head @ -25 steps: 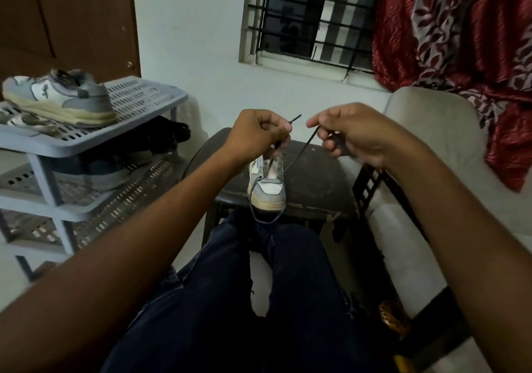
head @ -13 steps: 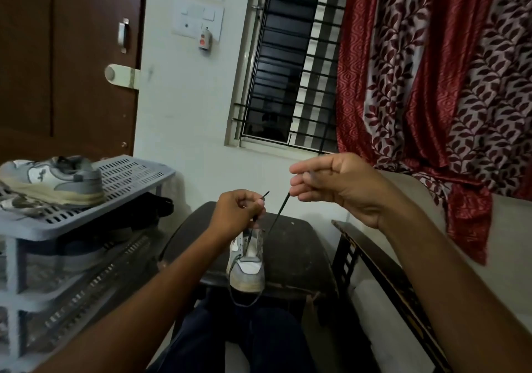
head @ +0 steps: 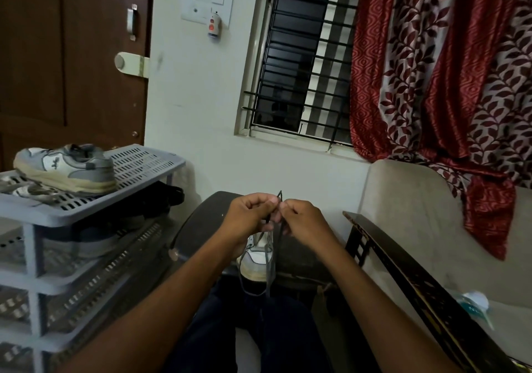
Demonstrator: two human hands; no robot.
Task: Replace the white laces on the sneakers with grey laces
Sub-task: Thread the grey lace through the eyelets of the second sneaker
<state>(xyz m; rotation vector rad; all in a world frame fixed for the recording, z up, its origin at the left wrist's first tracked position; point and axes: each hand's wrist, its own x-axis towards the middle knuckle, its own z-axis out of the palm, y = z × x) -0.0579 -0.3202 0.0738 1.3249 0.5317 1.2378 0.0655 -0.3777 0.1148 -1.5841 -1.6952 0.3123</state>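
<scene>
my left hand [head: 250, 220] and my right hand [head: 305, 222] meet just above the sneaker [head: 257, 257], knuckles almost touching, fingers of both curled in. between them i pinch the grey lace [head: 272, 260]: its two ends stick up a little way above my fingertips, and both strands drop from my fingers down the front of the shoe, looping below its toe and hanging over my dark trousers [head: 250, 332]. the sneaker stands on the near edge of the dark stool [head: 207, 222], toe pointing towards me, its white toe cap and pale sole showing beneath my hands; my hands hide the upper part, so i cannot tell how far the lace is threaded. the other sneaker [head: 66, 168], grey and white with a cream sole, lies on its own on the top shelf of the grey plastic shoe rack [head: 149, 165] to my left, near the shelf's left end, with something pale and stringy just beside it at the front left corner, too blurred to name. a darker shoe sits on the shelf below. behind the rack is a brown door [head: 72, 55]; on the white wall is a switch plate [head: 207, 3], then a barred window [head: 299, 64] and a red leaf-patterned curtain [head: 437, 70] that drapes onto the beige sofa [head: 417, 217] on my right. the sofa's dark wooden armrest [head: 403, 271] runs along beside my right forearm.
</scene>
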